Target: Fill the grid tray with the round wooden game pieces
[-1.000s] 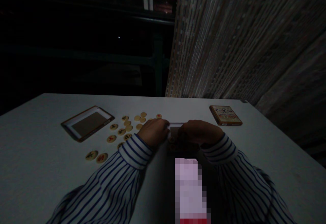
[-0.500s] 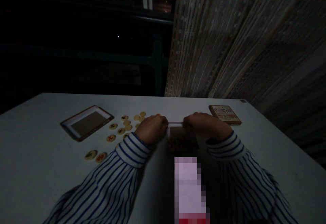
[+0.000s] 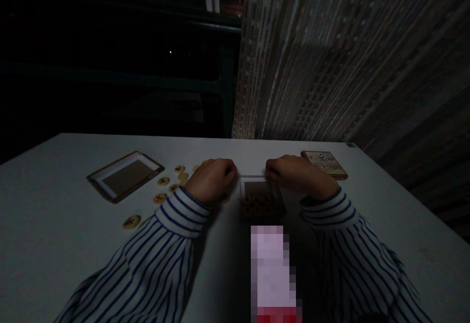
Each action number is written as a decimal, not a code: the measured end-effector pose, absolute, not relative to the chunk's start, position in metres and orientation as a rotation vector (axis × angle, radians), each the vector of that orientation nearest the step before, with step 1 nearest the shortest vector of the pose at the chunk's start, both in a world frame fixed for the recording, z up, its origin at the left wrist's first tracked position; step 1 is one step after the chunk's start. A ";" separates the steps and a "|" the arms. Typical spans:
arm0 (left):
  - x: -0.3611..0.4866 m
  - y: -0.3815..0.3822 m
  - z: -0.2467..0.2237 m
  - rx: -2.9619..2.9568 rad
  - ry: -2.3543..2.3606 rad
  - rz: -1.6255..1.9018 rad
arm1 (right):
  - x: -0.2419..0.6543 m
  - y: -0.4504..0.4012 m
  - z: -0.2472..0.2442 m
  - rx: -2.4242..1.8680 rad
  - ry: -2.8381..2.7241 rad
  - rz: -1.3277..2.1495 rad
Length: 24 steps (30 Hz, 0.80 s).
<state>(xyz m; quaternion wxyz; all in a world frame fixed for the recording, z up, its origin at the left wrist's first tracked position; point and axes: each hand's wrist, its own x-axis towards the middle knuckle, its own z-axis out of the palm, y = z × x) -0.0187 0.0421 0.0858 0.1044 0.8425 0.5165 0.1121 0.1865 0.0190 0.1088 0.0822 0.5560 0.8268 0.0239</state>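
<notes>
A shallow box stands between my hands, with several round wooden pieces in rows at its near end. My left hand is closed just left of the box, apart from it; what its fingers may hold is hidden. At the box's far right corner, my right hand has its fingers curled closed, and I cannot make out anything in them. Loose round pieces with characters, such as one with a red mark, lie left of my left hand, partly covered by it and the sleeve.
An open tray with a brown rim lies at the left of the white table. A decorated box lid lies at the right behind my right hand. Beyond the table's far edge hangs a string curtain.
My left hand has moved left, away from the box's edge. My right hand has shifted slightly up. More of the pieces inside the box now show.
</notes>
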 end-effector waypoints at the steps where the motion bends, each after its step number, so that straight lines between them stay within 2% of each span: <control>1: -0.020 0.042 0.088 2.475 1.533 0.336 | 0.186 0.019 0.109 1.667 2.477 0.088; 24: -0.044 0.049 0.106 2.375 1.491 0.613 | 0.176 0.015 0.119 1.737 2.760 0.231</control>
